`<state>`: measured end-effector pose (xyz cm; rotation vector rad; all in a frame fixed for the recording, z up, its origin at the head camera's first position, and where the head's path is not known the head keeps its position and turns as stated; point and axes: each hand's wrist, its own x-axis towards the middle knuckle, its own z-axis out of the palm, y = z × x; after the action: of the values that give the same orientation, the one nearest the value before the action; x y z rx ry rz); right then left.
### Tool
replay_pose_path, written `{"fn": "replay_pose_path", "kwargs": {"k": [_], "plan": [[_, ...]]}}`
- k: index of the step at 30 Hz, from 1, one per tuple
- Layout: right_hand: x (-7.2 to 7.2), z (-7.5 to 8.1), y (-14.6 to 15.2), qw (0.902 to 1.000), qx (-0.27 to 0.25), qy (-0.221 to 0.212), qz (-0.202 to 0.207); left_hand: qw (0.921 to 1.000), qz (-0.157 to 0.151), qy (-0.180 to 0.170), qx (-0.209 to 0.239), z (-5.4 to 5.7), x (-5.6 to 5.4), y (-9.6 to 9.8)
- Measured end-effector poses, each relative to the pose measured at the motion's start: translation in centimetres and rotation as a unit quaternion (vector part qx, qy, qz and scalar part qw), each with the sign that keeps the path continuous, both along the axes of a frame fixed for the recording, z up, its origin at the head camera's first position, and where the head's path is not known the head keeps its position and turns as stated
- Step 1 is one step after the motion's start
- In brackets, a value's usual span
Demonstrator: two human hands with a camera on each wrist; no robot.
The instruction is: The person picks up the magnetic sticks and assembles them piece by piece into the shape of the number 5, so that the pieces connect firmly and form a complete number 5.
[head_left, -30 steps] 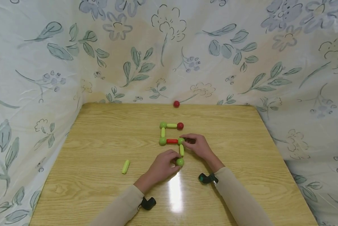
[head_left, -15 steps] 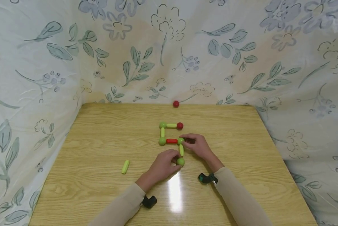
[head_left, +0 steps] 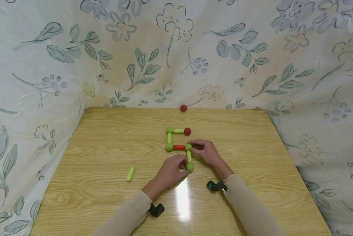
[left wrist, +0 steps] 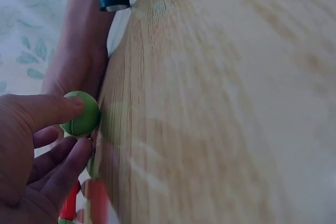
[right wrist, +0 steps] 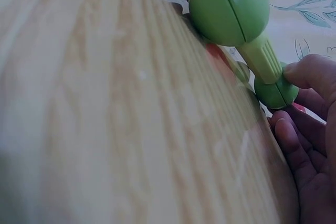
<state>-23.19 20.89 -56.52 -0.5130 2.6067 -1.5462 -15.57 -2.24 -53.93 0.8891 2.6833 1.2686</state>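
Observation:
My left hand [head_left: 173, 167] pinches the nearest green ball [head_left: 189, 167] between thumb and fingers. My right hand [head_left: 206, 152] grips another green ball [head_left: 188, 147] farther back. A short yellow-green rod [head_left: 189, 156] spans these two balls; in the right wrist view the rod [right wrist: 261, 61] meets both. From the right-hand ball a red rod [head_left: 179, 147] runs left to a green ball [head_left: 169, 147]. A yellow-green rod [head_left: 169, 138] leads back to another green ball [head_left: 169, 130], then a further rod [head_left: 178, 131] ends at a red ball [head_left: 187, 131].
One loose yellow-green rod [head_left: 130, 174] lies left of my left hand. A separate red ball [head_left: 183, 108] sits at the back edge of the wooden table [head_left: 247, 131]. Floral cloth [head_left: 176, 75] hangs behind and at both sides.
My left hand has pushed the nearest green ball slightly back and right, up against the rod's near end. The right hand has kept its grip in about the same place.

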Motion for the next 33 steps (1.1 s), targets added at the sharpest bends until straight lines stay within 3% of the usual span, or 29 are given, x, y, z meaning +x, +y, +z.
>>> {"fn": "replay_pose_path", "kwargs": {"k": [10,16,21,24,30,33], "plan": [[-0.1,-0.1,0.0,0.9999,0.006,0.014,-0.002,0.9998,0.007,0.014,-0.008,-0.3,-0.2,-0.5],[0.3,-0.2,0.3,0.9992,-0.028,0.027,-0.011,0.9993,0.034,0.017,-0.005,1.4,-0.4,-3.8],[1.9,-0.4,0.8,0.9885,-0.111,0.059,-0.083,0.9942,0.101,0.035,0.01,3.1,0.3,-8.5],[3.6,-0.5,1.0,0.9814,-0.132,0.084,-0.111,0.9875,0.153,0.038,0.006,3.6,1.5,-11.6],[7.5,-0.4,1.1,0.9844,-0.088,0.125,-0.086,0.9683,0.243,-0.008,-0.059,3.6,4.4,-16.8],[9.2,-0.3,1.1,0.9874,-0.064,0.13,-0.063,0.9615,0.257,-0.035,-0.089,3.2,5.4,-18.2]]}}
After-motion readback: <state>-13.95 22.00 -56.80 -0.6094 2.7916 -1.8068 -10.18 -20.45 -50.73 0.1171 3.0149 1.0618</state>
